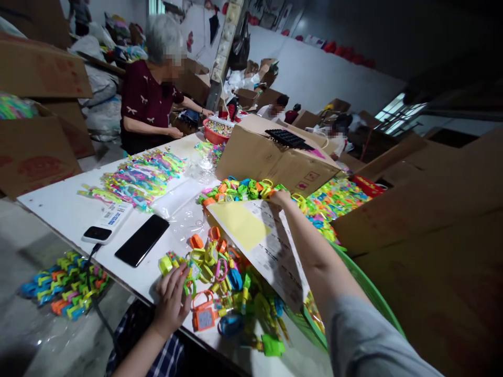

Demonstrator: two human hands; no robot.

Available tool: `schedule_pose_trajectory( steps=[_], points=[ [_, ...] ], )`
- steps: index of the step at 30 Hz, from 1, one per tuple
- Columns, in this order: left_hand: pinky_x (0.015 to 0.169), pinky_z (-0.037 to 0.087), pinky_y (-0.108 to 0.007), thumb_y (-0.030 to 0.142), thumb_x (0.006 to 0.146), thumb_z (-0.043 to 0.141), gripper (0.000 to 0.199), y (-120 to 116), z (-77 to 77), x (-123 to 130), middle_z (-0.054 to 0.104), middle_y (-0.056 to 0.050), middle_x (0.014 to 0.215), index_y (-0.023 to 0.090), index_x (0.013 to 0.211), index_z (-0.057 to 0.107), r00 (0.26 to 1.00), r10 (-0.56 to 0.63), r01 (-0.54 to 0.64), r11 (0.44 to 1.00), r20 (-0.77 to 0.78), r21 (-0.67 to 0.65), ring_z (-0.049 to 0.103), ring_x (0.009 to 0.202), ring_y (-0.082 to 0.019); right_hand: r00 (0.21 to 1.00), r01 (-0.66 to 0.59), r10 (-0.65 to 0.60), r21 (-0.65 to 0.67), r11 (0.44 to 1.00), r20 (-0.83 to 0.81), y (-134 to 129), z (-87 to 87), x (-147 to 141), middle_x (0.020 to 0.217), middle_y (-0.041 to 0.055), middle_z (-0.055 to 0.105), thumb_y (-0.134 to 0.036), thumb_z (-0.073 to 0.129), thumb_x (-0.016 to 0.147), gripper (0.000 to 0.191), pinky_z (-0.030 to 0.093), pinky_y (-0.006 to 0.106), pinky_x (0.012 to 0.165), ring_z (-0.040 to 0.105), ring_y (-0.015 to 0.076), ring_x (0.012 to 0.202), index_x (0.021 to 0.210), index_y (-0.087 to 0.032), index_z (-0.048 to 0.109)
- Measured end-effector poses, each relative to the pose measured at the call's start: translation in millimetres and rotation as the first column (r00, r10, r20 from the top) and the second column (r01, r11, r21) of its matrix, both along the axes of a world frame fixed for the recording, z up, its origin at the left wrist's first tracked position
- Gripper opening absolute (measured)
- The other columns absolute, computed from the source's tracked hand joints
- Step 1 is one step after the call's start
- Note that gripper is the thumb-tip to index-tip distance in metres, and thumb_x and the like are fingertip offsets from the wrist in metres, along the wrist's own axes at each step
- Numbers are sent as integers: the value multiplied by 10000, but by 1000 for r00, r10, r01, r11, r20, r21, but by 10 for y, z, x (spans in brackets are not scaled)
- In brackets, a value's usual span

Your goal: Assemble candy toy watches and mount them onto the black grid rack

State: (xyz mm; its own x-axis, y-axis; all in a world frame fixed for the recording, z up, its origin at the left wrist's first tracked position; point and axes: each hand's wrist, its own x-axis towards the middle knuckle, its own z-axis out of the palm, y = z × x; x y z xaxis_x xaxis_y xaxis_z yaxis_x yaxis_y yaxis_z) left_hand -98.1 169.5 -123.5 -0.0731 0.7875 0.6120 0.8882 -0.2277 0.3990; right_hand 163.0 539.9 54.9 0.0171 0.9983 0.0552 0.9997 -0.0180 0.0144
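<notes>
Small plastic toy watches (204,318) in orange, green, yellow, blue and pink lie heaped on the near part of the white table. My left hand (171,298) rests at the left side of this heap, fingers loosely bent and a little apart against the toys; I see nothing gripped in it. Stretched far forward, my right hand (280,198) reaches into a second pile of toy watches (245,189) by the cardboard box. Its fingertips are hidden among the toys. A printed sheet with a yellow patch (245,225) slants beneath my right forearm, between the two piles.
A black phone (142,241) and a white device with a dark screen (98,234) lie on the table (51,201). Colourful bagged toys (141,175) are further back. A green basket (369,288) and large cartons (432,225) border the right. A co-worker (145,104) sits beside a red basin (215,135).
</notes>
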Motion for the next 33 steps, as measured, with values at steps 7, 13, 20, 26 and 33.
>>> schedule_pose_trajectory(
  steps=[7, 13, 20, 26, 33],
  points=[
    [1028, 317, -410, 272, 844, 407, 463, 21, -43, -26, 559, -124, 1267, 167, 1290, 466, 989, -46, 44, 999, 140, 13, 455, 1221, -260, 993, 16, 11, 224, 974, -119, -426, 560, 153, 1349, 172, 383, -207, 356, 843, 429, 318, 385, 982, 384, 277, 1179, 1225, -92, 514],
    [933, 408, -414, 425, 868, 345, 438, -57, 873, 119, 601, -135, 1108, 153, 1176, 496, 543, 34, -172, 982, 839, 72, 554, 1063, -247, 502, -773, 848, 353, 527, -167, -2042, 797, -318, 1225, 92, 555, -87, 412, 773, 404, 380, 459, 961, 488, 246, 1111, 1105, -208, 609],
    [410, 367, -210, 636, 749, 513, 546, -499, 1791, 381, 548, 6, 663, 157, 1012, 530, -73, 175, 770, 635, 982, -56, 509, 469, -105, 172, -879, 919, 367, 306, -355, -3895, 397, -702, 1234, 76, 561, -38, 376, 856, 325, 470, 403, 874, 516, 209, 1041, 1009, -218, 598],
    [664, 422, -188, 413, 656, 750, 500, -984, 1564, 458, 589, -4, 934, 215, 1010, 458, -35, 123, 674, 736, 992, -67, 557, 762, -84, -247, -356, 374, 443, 823, -894, -4265, -43, -592, 1412, 25, 403, -164, 552, 819, 516, 506, 372, 857, 520, 186, 1139, 1268, -368, 402],
    [859, 431, -282, 265, 566, 770, 585, -1229, 1431, 517, 596, -41, 1043, 205, 1065, 470, -112, 143, 714, 700, 983, -21, 573, 971, -158, -461, -277, -85, 52, 960, -883, -4539, -325, -618, 868, 23, 711, -377, 791, 633, 360, 523, 347, 790, 644, 184, 827, 942, -257, 648]
  ],
)
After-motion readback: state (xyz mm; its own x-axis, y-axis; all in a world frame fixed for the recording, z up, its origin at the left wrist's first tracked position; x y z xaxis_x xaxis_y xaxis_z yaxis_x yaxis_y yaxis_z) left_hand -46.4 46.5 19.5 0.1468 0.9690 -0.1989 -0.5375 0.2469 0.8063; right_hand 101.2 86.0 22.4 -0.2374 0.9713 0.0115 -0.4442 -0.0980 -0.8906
